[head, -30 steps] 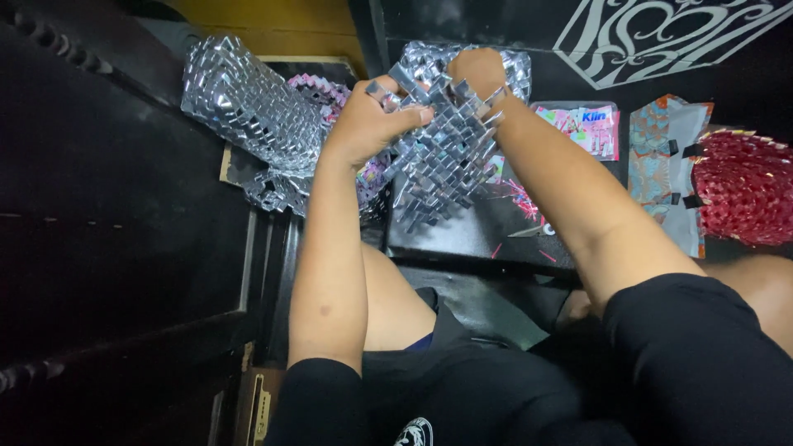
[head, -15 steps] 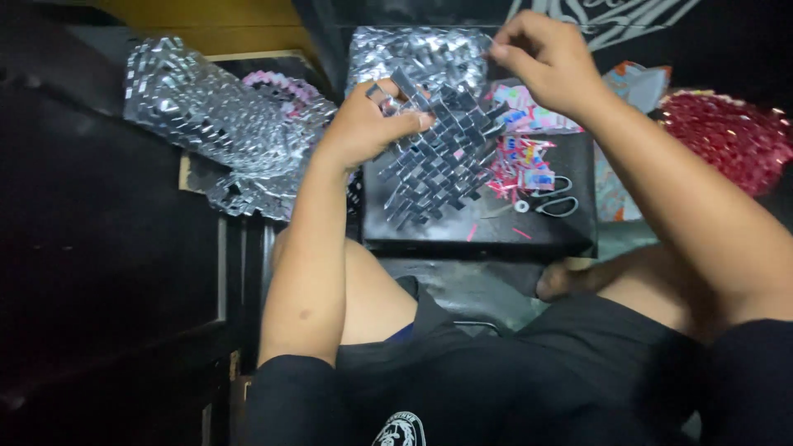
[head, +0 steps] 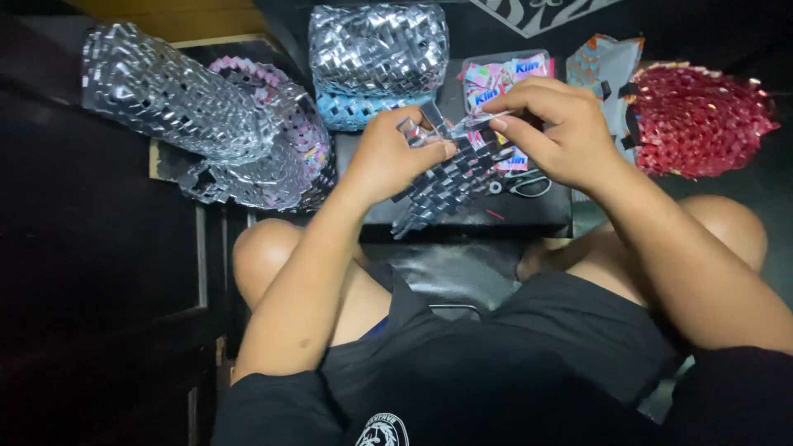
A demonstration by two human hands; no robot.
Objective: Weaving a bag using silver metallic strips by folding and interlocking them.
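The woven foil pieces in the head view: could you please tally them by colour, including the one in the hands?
Silver: 3, namely the tall basket, the round basket and the woven panel held by the left hand and right hand.
Red: 1, the red woven piece.
Pink-rimmed: 1, the pink-rimmed basket.
Total: 5

Both hands on a silver woven foil panel [head: 446, 186], held over a black box [head: 529, 216] in front of the knees. Left hand [head: 388, 157] gripping panel's left edge; right hand [head: 553, 124] pinching a foil strip [head: 479, 122] at its top. Scissors [head: 524, 183] just right of panel. Far: silver woven basket [head: 376, 45], red woven piece [head: 698, 116] right, silver woven tube [head: 161, 91] left.
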